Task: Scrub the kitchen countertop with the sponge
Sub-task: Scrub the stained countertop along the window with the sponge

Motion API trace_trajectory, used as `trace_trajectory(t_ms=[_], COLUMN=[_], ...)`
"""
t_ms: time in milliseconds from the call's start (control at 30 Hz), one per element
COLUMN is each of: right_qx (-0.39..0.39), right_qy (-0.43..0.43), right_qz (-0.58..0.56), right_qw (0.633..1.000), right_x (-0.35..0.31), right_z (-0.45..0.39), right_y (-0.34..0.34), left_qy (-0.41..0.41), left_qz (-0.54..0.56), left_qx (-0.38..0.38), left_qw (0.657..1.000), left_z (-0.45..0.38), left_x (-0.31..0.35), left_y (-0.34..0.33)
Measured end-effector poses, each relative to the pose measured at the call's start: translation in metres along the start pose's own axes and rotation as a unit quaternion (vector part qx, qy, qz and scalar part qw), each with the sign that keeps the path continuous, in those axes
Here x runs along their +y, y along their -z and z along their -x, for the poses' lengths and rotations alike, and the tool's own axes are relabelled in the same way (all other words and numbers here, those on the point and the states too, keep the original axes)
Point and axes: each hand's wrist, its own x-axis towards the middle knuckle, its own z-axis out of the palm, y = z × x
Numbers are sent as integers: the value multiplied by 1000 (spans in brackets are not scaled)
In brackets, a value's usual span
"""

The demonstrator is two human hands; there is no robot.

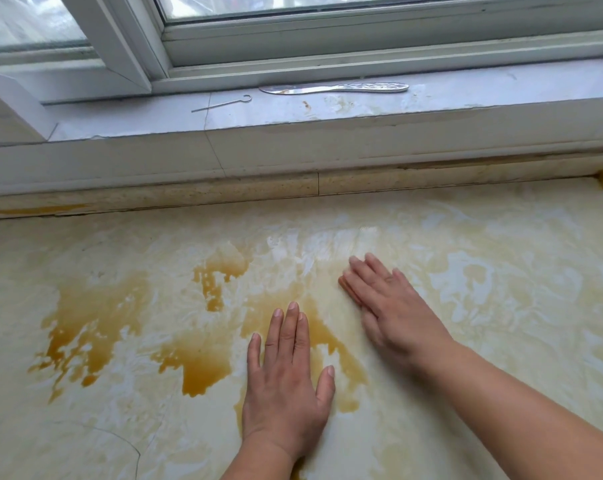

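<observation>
Your left hand (288, 386) lies flat, fingers straight, on the wet countertop (500, 306), brown puddles (203, 368) to its left. Just right of it, your right hand (390, 306) presses straight-fingered on the orange sponge (349, 289), mostly hidden beneath.

Count: my two hands, left (286, 386) and right (393, 306); one sponge (349, 289) under my right grip; one metal knife (334, 88); one wire hook (222, 103); several brown puddles (203, 365) on the surface (500, 306).
</observation>
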Motion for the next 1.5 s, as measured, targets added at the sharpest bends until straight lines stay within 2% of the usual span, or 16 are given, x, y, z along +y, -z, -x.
trace_trajectory(t_ms=[167,300,400,567,667,733,867,967,1033,1233,1300,1367,1500], right_qx=[119,168,131,59,52,42,80,133,141,76,65,67,140], right_qy=[-165,-220,-205,-96,-64,-45,-104,-175,-187,-59,-46,-78,-217], right_qz=[-85,-80,-34,-23,-21,-13,-18,-17,-2,7,6,0,-32], right_qw=[975,958,969,993,996,998,991,976,972,995,997,995,966], right_x=[36,29,8,-22,-15,-5,20,22,15,0,7,22,62], right_z=[-47,-92,-115,-118,-100,-88,-85,-98,-109,-116,-113,-108,-80], right_y=[26,33,31,18,17,18,30,32,27,15,19,26,44], left_qy=[-1,-7,-12,-1,26,26,-19,-14,-10,-8,-7,-9,-10], left_qz=[33,19,-3,68,138,126,62,23,18,1,3,9,9], left_qx=[21,25,57,11,59,86,55,44,50,55,57,58,58], left_qw=[999,999,998,998,988,988,996,999,999,998,998,998,998], left_z=[1,1,-1,-2,-30,-71,-152,-168,-173,-171,-171,-172,-171], left_x=[1,2,2,1,-3,-3,2,6,7,7,7,6,5], left_y=[0,6,5,10,23,41,63,56,52,51,52,52,50])
